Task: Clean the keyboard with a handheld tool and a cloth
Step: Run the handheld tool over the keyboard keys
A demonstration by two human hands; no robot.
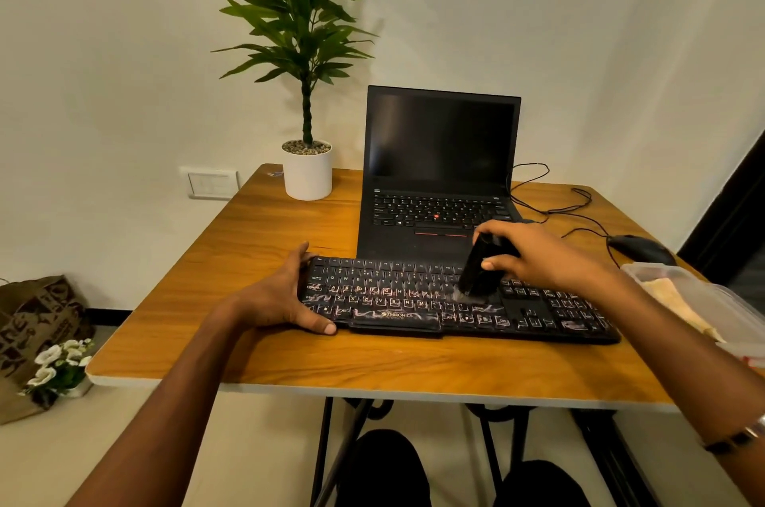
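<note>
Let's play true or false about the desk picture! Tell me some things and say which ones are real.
1. The right hand holds a black brush tool on the keyboard. True.
2. The laptop screen shows a cartoon. False: the screen is dark.
3. The left hand grips the keyboard's left end. True.
4. The potted plant stands on the floor. False: it stands on the table.
5. A black mouse lies to the right of the laptop. True.
</note>
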